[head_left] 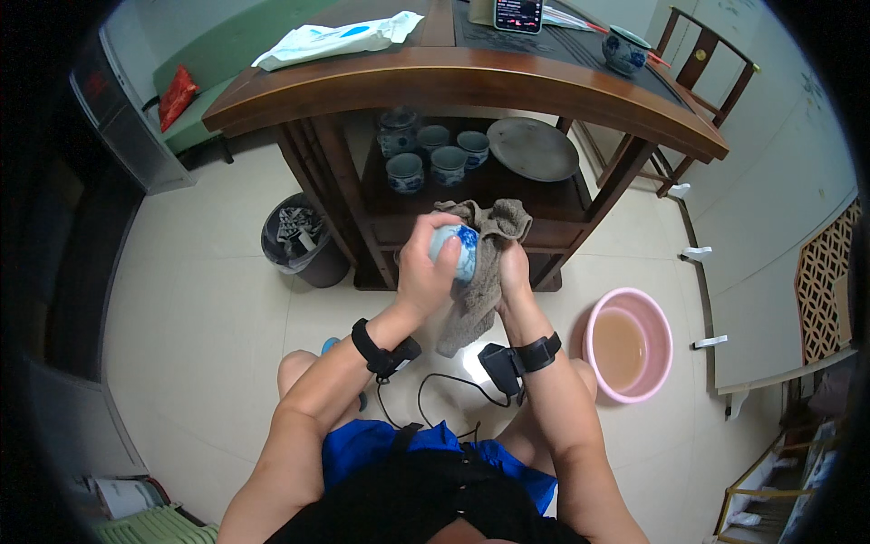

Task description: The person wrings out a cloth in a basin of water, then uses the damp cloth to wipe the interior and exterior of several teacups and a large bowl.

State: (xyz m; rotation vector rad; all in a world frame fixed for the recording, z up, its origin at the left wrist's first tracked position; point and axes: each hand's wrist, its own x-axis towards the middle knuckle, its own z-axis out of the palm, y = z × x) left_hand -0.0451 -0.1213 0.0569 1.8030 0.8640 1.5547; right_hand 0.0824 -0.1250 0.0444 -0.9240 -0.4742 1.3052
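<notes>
My left hand [426, 263] is wrapped round a small blue-and-white porcelain cup [466, 252], tilted with its side facing me. Against the cup's right side presses a bunched grey-brown cloth [488, 281], one end of it hanging down. My right hand [514, 274] grips the cloth; most of its fingers are hidden behind the fabric. Just beyond my hands, several similar cups [448, 165] and a larger lidded jar [398, 132] stand on the shelf under the table, beside a round dark plate [533, 149].
The wooden table [453, 82] holds a white packet [340, 38], a phone [517, 15] and a patterned pot [625, 51]. A pink basin [628, 344] of murky water sits at right; a lined bin [308, 241] at left. Cables [453, 378] hang near my wrists. Behind are a chair [698, 63] and green sofa [213, 54].
</notes>
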